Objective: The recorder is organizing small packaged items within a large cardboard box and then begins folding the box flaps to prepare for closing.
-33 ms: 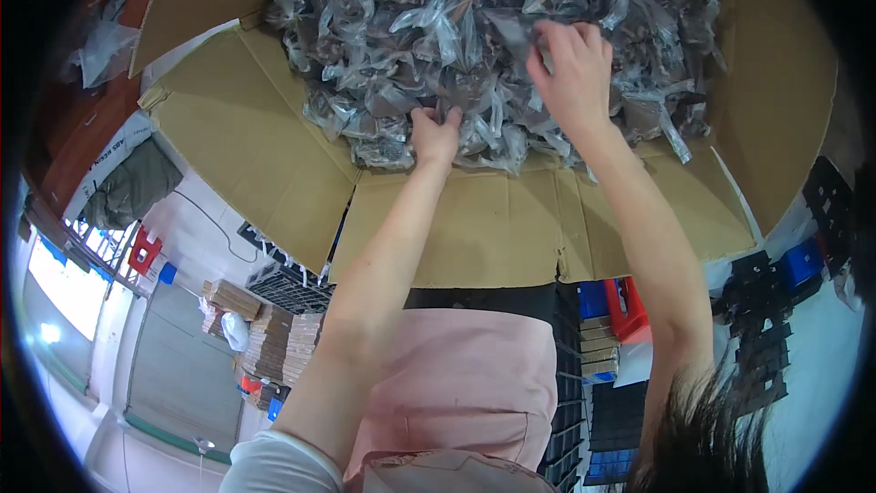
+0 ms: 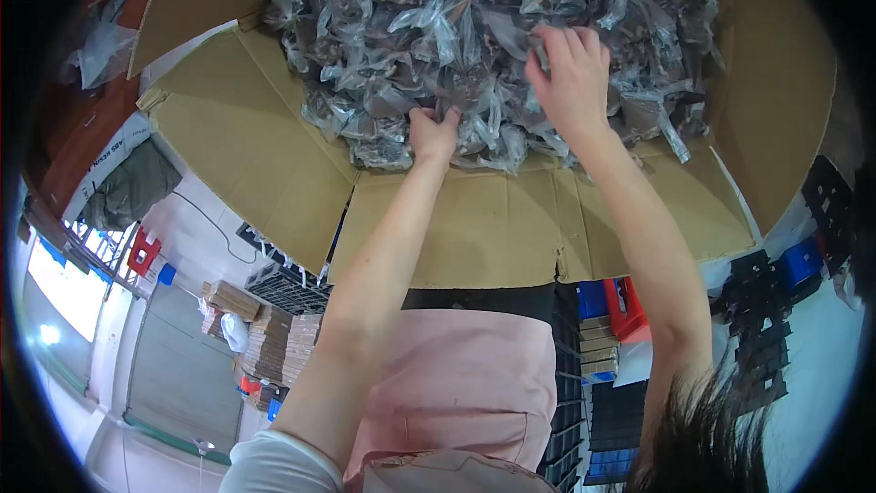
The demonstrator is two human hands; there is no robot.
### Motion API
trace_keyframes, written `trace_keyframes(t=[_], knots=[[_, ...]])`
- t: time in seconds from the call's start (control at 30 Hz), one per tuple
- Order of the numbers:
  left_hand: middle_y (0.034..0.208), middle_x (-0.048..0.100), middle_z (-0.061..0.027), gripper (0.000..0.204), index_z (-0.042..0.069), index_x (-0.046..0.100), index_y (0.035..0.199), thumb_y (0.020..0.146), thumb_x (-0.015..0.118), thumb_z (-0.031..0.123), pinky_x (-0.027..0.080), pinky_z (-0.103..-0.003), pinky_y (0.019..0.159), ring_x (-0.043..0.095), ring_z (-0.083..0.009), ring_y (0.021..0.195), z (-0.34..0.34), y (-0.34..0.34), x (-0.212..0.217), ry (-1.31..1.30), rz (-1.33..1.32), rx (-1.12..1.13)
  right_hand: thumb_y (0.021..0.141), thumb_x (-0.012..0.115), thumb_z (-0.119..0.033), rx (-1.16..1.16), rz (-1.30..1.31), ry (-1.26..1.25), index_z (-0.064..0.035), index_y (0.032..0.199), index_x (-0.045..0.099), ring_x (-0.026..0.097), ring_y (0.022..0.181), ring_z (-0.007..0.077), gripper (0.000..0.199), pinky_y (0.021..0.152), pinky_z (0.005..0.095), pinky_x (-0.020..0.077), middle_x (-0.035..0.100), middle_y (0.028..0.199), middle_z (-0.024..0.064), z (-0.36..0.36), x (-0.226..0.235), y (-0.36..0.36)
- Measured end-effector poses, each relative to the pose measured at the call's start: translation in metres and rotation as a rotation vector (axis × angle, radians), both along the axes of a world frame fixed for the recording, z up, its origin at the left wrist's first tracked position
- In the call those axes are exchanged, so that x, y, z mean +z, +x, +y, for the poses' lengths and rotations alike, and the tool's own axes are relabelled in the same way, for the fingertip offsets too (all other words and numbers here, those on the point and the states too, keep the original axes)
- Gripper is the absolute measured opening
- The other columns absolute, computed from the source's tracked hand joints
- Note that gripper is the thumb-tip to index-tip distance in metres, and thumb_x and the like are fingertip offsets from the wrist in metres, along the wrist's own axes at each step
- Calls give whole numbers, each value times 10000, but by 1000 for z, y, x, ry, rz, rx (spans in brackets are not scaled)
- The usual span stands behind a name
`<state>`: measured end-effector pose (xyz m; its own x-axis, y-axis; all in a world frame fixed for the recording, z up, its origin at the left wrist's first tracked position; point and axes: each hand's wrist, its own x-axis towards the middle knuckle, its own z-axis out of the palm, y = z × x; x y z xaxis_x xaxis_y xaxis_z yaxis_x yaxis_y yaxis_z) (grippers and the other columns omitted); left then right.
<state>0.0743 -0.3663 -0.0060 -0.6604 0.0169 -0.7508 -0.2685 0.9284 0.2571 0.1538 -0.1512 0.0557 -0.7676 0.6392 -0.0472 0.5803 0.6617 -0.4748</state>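
Observation:
A heap of clear plastic bags with dark brownish contents, too small to make out, fills an open cardboard box. At the near side of the heap, my left hand pinches the plastic of one bag between thumb and fingers. My right hand is farther in and to the right, above the heap. Its fingers are curled toward the thumb around a bit of clear plastic bag, with a small greyish part showing between them. The fingertips are partly hidden from me.
Wide cardboard flaps spread out on the left and near sides. Behind me, a black crate and stacked flat cardboard stand at the lower left. A red bin lies below the box's right side.
My right hand has shifted very slightly down, its fingers drawn closer together around the plastic. My left hand stays almost in place.

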Motion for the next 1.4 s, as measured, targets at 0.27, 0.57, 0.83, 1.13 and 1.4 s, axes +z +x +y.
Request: trace_keyframes(t=[0.27, 0.57, 0.83, 1.13, 1.4], knots=[[1163, 450, -197, 455, 28, 457, 1123, 766, 677, 204, 394, -464, 860, 468, -387, 1038, 53, -32, 84, 222, 345, -450, 666, 749, -160, -254, -38, -204, -175, 1266, 446, 466, 982, 403, 673, 815, 461, 443, 405, 1154, 222, -8, -14, -19], [1208, 442, -178, 641, 117, 440, 1267, 671, 677, 116, 443, -426, 830, 456, -367, 1066, 105, -67, 47, 285, 599, -1195, 645, 671, -68, 37, -14, -107, -220, 1203, 519, 461, 1004, 401, 598, 824, 473, 427, 433, 1164, 206, -14, 8, 14], [1201, 455, -145, 599, 150, 510, 1222, 645, 604, 18, 455, -420, 783, 468, -341, 1022, 92, -80, 93, 243, 655, -1038, 734, 541, -44, 56, -236, -92, -249, 1260, 459, 474, 971, 383, 570, 776, 457, 428, 491, 1124, 132, -13, -3, -7], [1388, 325, -124, 745, 107, 341, 1372, 713, 652, 259, 311, -580, 964, 294, -373, 1258, 65, -42, 51, 242, 466, -1240, 725, 558, -56, -530, 232, -916, -46, 1254, 441, 550, 963, 199, 542, 809, 316, 460, 548, 1130, 121, 46, 22, 12], [1461, 222, -90, 878, 132, 259, 1421, 703, 694, 392, 248, -619, 998, 204, -371, 1320, 75, -48, 48, 136, 397, -1301, 706, 548, -27, 203, -326, 9, -301, 1200, 528, 421, 1096, 410, 565, 810, 471, 423, 459, 1197, 117, -22, 28, 26]])
